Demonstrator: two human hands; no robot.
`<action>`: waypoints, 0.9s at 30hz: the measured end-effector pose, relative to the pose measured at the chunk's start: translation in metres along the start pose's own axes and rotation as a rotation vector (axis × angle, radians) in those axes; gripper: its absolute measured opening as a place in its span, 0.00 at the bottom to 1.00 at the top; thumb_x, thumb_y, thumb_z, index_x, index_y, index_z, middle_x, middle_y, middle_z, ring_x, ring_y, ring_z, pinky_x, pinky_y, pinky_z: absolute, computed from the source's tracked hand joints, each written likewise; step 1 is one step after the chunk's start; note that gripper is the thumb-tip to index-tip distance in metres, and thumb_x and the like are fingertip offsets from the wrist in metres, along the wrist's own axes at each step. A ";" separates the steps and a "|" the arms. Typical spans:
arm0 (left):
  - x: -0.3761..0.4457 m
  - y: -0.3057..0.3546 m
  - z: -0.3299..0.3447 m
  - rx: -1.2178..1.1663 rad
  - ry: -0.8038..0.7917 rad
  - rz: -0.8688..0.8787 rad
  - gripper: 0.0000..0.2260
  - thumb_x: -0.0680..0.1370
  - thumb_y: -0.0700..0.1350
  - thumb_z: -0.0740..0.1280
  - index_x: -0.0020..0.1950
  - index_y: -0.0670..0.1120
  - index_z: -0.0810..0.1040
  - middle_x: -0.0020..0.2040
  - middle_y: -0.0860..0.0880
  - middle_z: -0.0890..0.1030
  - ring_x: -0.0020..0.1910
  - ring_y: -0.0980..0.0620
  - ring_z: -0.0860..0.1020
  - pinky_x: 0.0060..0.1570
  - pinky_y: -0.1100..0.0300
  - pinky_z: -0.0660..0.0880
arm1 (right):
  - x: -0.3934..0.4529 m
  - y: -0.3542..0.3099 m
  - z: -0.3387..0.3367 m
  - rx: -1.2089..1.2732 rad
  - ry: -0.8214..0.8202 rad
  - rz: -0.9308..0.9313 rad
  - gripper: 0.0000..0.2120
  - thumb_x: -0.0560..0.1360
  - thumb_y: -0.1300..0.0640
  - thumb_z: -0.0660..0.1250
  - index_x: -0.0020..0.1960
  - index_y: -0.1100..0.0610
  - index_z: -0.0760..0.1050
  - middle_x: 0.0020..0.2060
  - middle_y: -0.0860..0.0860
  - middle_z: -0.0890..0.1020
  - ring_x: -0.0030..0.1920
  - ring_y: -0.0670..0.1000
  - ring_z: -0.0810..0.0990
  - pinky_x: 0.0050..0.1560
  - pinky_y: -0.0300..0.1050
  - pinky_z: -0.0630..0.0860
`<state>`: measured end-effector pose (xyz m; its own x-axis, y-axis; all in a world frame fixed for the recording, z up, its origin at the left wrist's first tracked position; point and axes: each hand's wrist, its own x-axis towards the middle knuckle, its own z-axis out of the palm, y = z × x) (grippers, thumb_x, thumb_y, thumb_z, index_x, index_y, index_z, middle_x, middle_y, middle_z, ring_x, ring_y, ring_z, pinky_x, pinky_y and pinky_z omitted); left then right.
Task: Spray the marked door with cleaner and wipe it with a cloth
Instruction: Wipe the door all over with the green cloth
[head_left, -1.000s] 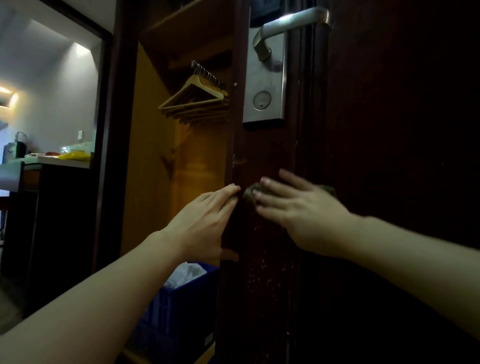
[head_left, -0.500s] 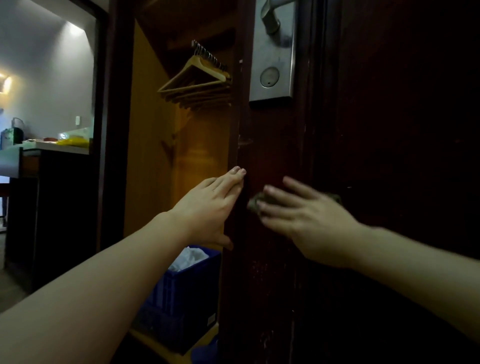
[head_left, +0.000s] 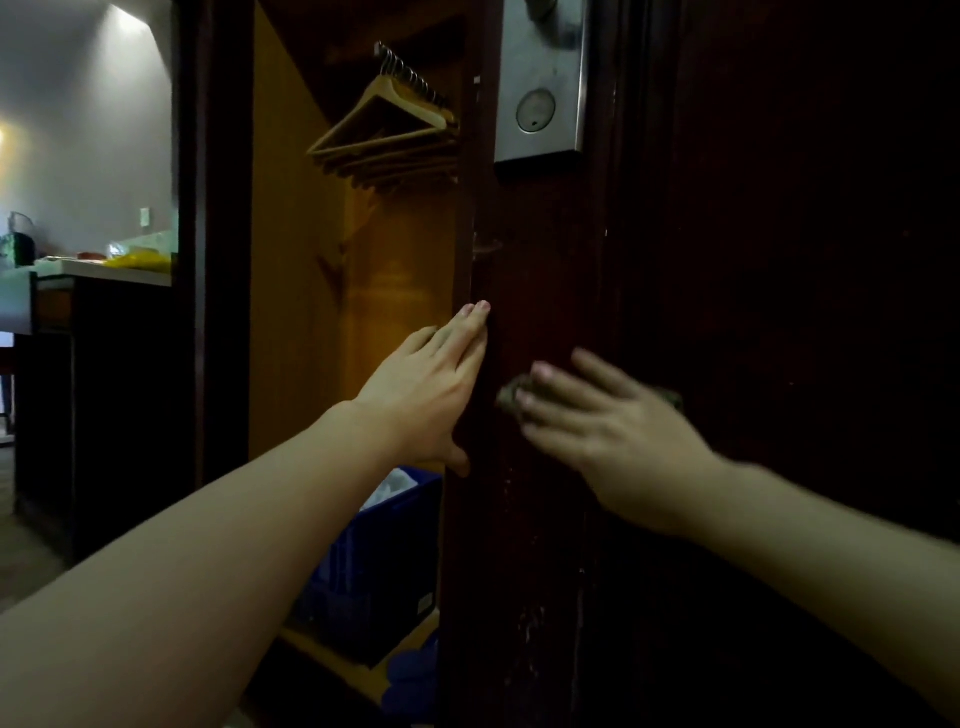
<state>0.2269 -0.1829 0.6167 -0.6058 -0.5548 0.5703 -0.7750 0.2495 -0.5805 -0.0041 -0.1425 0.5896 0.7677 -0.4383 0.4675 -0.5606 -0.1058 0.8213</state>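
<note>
The right hand (head_left: 618, 436) lay flat against the door (head_left: 779, 312), fingers (head_left: 550, 410) spread and pressing a dull greenish cloth (head_left: 511, 396) to the dark wood. Only the cloth's edges showed, one past the fingertips on the left and a bit beyond the knuckles on the right. The hand was blurred, so the exact grip could not be told, but the cloth sat pinned under it rather than balled in a fist.

The left hand (head_left: 431, 395) was open with its fingers together, palm set against the door's edge, fingertips pointing up and the thumb hooked low at the same edge. It held nothing. The two hands were near each other, the left a little higher, not touching.

Above them a steel lock plate (head_left: 540, 104) with a round keyhole was fixed to the door.

Left of the door an open wooden closet (head_left: 296, 312) showed a row of wooden hangers (head_left: 387, 130) on a rail. A blue crate (head_left: 374, 566) with something white in it stood on the closet floor. Farther left, past a dark frame, a counter (head_left: 104, 273) carried a yellow item and other small things under a lit wall.
</note>
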 end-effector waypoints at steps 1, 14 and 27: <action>-0.002 0.004 0.004 0.000 -0.004 -0.001 0.63 0.64 0.74 0.68 0.76 0.36 0.34 0.75 0.38 0.30 0.77 0.43 0.35 0.77 0.50 0.48 | -0.012 -0.016 0.005 0.026 -0.041 -0.049 0.25 0.76 0.54 0.51 0.66 0.53 0.78 0.69 0.53 0.75 0.74 0.58 0.65 0.74 0.60 0.51; -0.020 0.021 0.019 -0.024 -0.011 0.009 0.61 0.67 0.69 0.70 0.76 0.38 0.33 0.74 0.39 0.27 0.77 0.43 0.35 0.76 0.48 0.52 | 0.009 0.013 -0.005 -0.043 0.058 0.133 0.24 0.76 0.56 0.51 0.68 0.56 0.76 0.70 0.55 0.74 0.75 0.59 0.65 0.76 0.60 0.49; -0.030 0.032 0.018 -0.041 -0.025 -0.014 0.46 0.76 0.49 0.65 0.75 0.37 0.31 0.73 0.37 0.26 0.76 0.42 0.33 0.76 0.48 0.50 | 0.006 -0.006 -0.002 0.031 -0.007 0.156 0.26 0.77 0.54 0.48 0.69 0.56 0.75 0.71 0.55 0.73 0.76 0.58 0.63 0.76 0.58 0.47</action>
<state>0.2235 -0.1727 0.5700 -0.5905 -0.5779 0.5634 -0.7906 0.2737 -0.5478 0.0052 -0.1428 0.5880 0.6687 -0.4575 0.5862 -0.6820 -0.0632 0.7286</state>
